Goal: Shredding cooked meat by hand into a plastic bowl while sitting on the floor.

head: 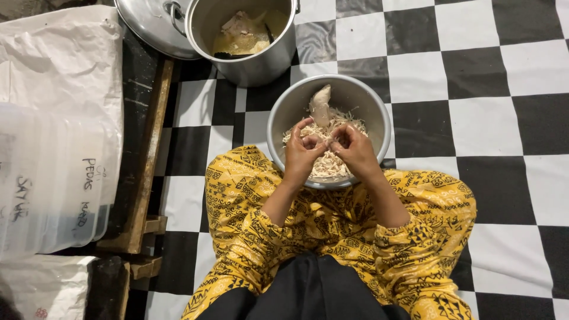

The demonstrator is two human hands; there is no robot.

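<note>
— Two hands at work, one bowl, one pot, one lid. What can't you make out?

— Plenty. At nine o'clock a stack of clear plastic tubs [53,178] runs off the frame's edge; I can't count them, since the walls blur into each other. Dark handwriting shows on their sides. Above them, at ten o'clock, a white sack [59,59] lies crumpled and partly under the tubs. A second white bag [44,287] at seven o'clock is cut off by the corner. Between them and the checked floor [474,77] sits a wooden pallet [145,154], mostly covered.

— And the pot?

— At twelve o'clock, a steel pot [249,41], its far rim cropped. Inside lie pale pieces in yellowish broth; what they are I can't tell for sure. Its lid [154,26] leans beside it at eleven o'clock, also cropped.

— The bowl?

— Dead centre, a steel bowl [329,127], just in front of the knees in yellow patterned cloth. It holds a heap of shredded meat [329,166] and one whole pale piece [321,104] standing at the far side.

— The hands?

— Both over the bowl, touching each other. The left hand [302,154] is curled, fingertips pinched on a small shred; the right hand [355,151] is curled likewise, pinching the same bit. The shred itself is nearly hidden by the fingers.
</note>
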